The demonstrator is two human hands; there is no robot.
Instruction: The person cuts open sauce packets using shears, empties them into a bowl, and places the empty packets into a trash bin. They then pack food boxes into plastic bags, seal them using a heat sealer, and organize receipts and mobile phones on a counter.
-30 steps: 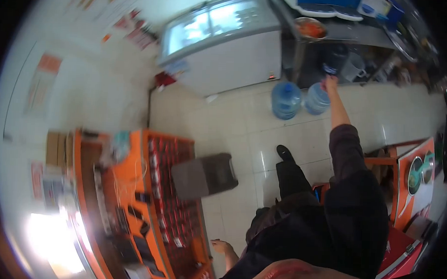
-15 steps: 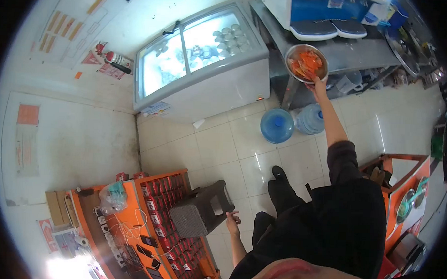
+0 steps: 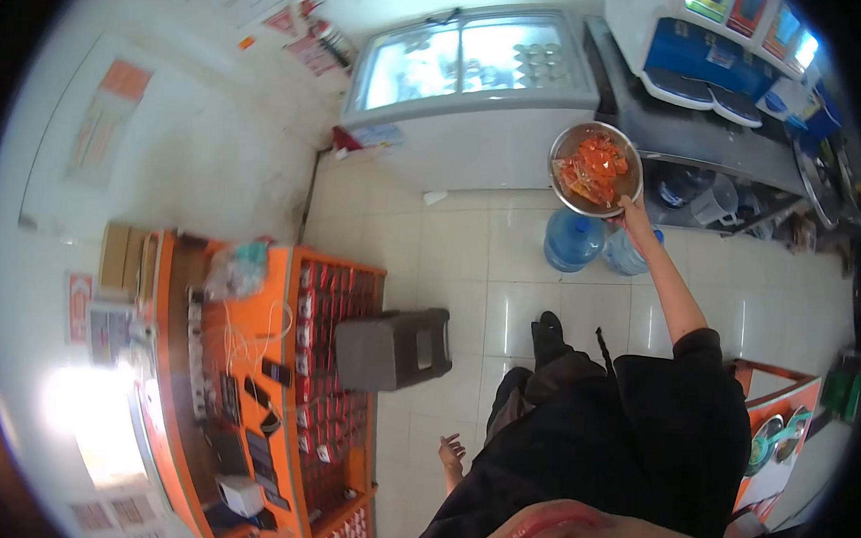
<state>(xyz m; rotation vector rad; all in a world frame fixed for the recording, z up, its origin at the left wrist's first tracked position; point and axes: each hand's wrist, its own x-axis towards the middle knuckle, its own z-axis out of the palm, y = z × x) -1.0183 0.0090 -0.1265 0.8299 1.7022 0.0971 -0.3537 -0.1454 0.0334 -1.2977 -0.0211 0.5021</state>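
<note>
My right hand (image 3: 632, 213) grips the near rim of a round metal bowl (image 3: 566, 143), held out at arm's length. Inside the bowl lie orange-red packets (image 3: 597, 169) in shiny clear wrapping. In this view the bowl overlaps the front corner of the chest freezer and the metal counter (image 3: 682, 134). My left hand (image 3: 452, 450) hangs low by my side with nothing in it, its fingers loosely apart. Nearest to that hand is a dark brown woven-pattern stool (image 3: 380, 351).
Two blue water jugs (image 3: 574, 241) stand on the tiled floor below the bowl. A glass-topped chest freezer (image 3: 511, 148) lines the back wall. On the left stands an orange shelf unit (image 3: 248, 329) with phones and cables. An orange-framed stand (image 3: 777, 385) is at right.
My view has turned, so the room appears shifted. The bowl, still in my right hand, is now in front of the freezer's corner instead of over the counter's edge. My left hand is farther from the stool.
</note>
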